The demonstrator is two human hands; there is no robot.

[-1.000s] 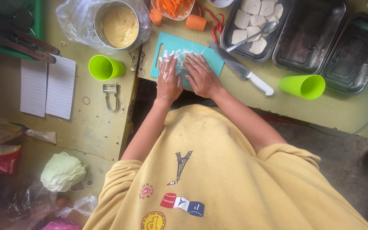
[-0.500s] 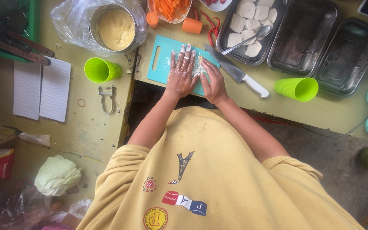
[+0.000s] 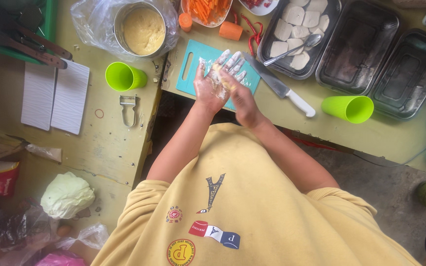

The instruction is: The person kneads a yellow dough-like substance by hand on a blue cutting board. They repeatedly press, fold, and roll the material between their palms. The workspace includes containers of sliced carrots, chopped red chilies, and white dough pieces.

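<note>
My left hand [image 3: 207,87] is palm up and white with flour, its fingers spread over the teal cutting board [image 3: 189,69]. My right hand [image 3: 242,98] lies across that palm, its fingers also floured. A small pale yellow lump of dough [image 3: 219,70] is pressed between the two hands. A knife with a white handle [image 3: 284,91] lies just right of the board. A metal pot of yellow batter [image 3: 144,29] in a plastic bag stands to the left behind the board.
Two green cups [image 3: 123,76] [image 3: 347,108] flank the board, and a peeler [image 3: 128,109] lies at the left. A tray of white slices with a spoon [image 3: 297,29], two empty metal trays [image 3: 366,44], a bowl of carrot sticks [image 3: 207,10] and a cabbage [image 3: 67,194] are around.
My hands were side by side, pressing down on the board. They have come together and lifted, the right hand now crossing the left palm with dough between them.
</note>
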